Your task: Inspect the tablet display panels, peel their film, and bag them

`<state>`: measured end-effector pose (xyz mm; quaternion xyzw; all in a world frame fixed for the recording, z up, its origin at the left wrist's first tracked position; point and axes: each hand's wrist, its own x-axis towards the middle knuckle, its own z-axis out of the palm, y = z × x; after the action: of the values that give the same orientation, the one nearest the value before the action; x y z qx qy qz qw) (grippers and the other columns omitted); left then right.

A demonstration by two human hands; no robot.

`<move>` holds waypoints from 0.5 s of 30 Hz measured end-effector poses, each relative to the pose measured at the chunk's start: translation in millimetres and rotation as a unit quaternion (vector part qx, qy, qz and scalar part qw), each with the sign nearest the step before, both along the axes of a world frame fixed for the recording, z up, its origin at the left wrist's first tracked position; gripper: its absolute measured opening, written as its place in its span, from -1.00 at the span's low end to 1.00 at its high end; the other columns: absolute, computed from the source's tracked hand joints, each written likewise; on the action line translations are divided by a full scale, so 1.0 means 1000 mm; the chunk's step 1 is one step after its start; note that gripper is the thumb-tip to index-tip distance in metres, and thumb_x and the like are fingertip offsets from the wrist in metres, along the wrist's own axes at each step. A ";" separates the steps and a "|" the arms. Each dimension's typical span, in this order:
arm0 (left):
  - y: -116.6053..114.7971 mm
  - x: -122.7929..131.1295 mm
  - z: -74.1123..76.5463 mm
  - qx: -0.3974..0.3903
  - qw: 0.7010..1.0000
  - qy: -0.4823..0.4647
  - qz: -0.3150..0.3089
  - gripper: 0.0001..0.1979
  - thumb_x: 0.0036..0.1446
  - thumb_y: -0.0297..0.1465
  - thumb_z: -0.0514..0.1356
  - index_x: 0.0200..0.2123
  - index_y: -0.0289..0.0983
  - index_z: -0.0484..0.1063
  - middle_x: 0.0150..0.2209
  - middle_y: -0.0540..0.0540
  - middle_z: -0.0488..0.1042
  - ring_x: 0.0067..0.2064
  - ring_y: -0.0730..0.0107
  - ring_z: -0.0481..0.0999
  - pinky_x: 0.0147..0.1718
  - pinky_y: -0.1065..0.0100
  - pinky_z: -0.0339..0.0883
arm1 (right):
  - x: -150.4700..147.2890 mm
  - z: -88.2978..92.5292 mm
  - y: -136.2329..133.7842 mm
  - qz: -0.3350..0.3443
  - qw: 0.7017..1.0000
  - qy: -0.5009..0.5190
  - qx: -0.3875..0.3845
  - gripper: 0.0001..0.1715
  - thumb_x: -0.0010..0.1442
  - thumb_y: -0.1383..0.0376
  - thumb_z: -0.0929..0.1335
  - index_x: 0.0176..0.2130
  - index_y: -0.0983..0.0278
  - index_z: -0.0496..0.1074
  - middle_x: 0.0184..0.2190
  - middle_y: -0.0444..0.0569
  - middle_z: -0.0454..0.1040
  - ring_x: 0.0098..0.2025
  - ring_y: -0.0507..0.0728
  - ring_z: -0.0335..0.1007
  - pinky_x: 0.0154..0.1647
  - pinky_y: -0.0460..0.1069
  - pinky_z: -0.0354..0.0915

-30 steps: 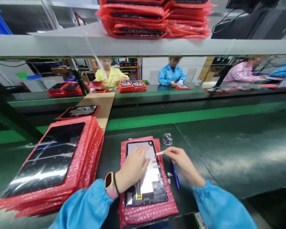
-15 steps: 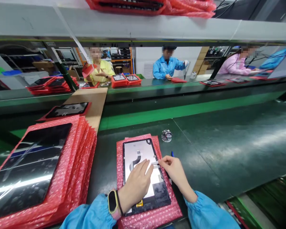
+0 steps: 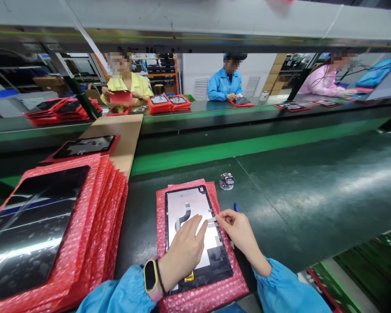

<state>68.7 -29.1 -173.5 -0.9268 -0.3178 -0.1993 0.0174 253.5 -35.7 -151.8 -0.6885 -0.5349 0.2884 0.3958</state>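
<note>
A tablet panel lies back side up on red bubble wrap in front of me. My left hand rests flat on the panel, fingers stretched toward its right edge. My right hand pinches a small white strip at that same edge, right by my left fingertips. A blue pen peeks out from behind my right hand.
A tall stack of red-wrapped dark panels stands at my left, one more panel behind it on a cardboard sheet. A small clear tape roll sits beyond the panel. Three people work across the green belt.
Both hands slid down the panel's right edge with the white strip, from its upper part to its middle. The view tilted down; the red stacks on the shelf left the frame.
</note>
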 end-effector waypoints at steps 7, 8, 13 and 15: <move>0.002 0.001 0.001 -0.002 1.000 0.015 -0.008 -0.60 0.16 -0.61 -0.01 0.06 -0.45 0.35 0.01 -0.39 0.46 0.05 0.00 0.47 -0.05 0.05 0.45 | 0.000 -0.001 -0.001 0.001 0.999 -0.039 0.011 -0.78 -0.01 0.25 0.30 -0.57 0.26 0.47 -0.70 -0.13 0.37 -0.63 0.07 0.21 -0.56 -0.05 0.12; 0.002 0.001 0.001 0.000 1.000 0.019 -0.008 -0.60 0.16 -0.61 -0.01 0.06 -0.45 0.35 0.01 -0.39 0.46 0.04 0.00 0.48 -0.05 0.05 0.45 | 0.000 -0.001 -0.001 0.001 0.999 -0.047 0.014 -0.79 -0.01 0.25 0.30 -0.57 0.25 0.47 -0.70 -0.12 0.37 -0.62 0.07 0.22 -0.56 -0.04 0.12; 0.002 0.001 -0.001 0.017 0.999 0.043 -0.006 -0.59 0.15 -0.62 0.00 0.06 -0.48 0.35 0.00 -0.41 0.46 0.04 -0.02 0.47 -0.06 0.07 0.45 | -0.001 -0.002 -0.001 0.003 0.996 -0.082 0.027 -0.80 0.00 0.28 0.29 -0.57 0.22 0.43 -0.69 -0.11 0.39 -0.61 0.09 0.24 -0.55 -0.03 0.14; 0.002 0.001 -0.002 0.018 0.998 0.053 -0.006 -0.58 0.13 -0.62 0.01 0.07 -0.47 0.35 0.01 -0.40 0.45 0.04 -0.02 0.47 -0.05 0.08 0.44 | -0.001 -0.003 -0.001 0.005 0.995 -0.091 0.030 -0.81 0.01 0.29 0.28 -0.57 0.22 0.42 -0.68 -0.12 0.38 -0.61 0.08 0.24 -0.55 -0.03 0.14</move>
<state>69.7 -27.4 -175.6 -0.9375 -0.3071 -0.1560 0.0495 252.7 -36.3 -154.5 -0.6969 -0.5809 0.2104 0.3641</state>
